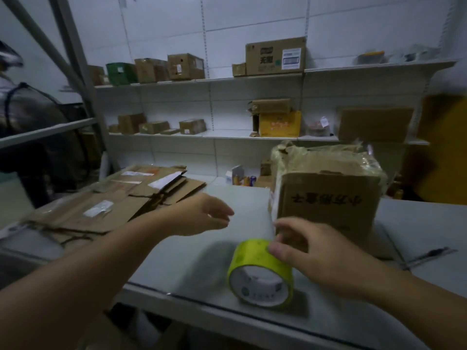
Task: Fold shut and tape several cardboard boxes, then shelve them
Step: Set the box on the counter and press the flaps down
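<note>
View from the head camera over a white table (197, 269) in a storeroom. Lower centre: a roll of yellow tape (260, 274) stands on its edge on the table, its white core facing the camera. The right hand (316, 251) reaches in from the lower right and grips the upper rim of the roll, thumb on the yellow outer band and fingers curled behind it; motion blur hides the exact finger contact. The left hand (202, 215) hovers above the table at centre frame, apart from the roll, its fingers relaxed, slightly spread and holding nothing. Right of centre: a closed cardboard box (328, 198) stands on the table just behind the right hand, with dark printed characters upside down on its near face and crumpled clear wrapping over its top. Left of centre: a stack of flattened cardboard (113, 198) with white labels lies on the table. Far right: a dark pen (429, 255) lies on the tabletop. Background: white wall shelves (227, 79) carry assorted boxes, among them a large brown carton (275, 56) on the upper shelf and a yellow box (280, 125) on the one below it. Upper left: another person (30, 122) in dark clothing stands behind a grey metal rack (75, 59).
</note>
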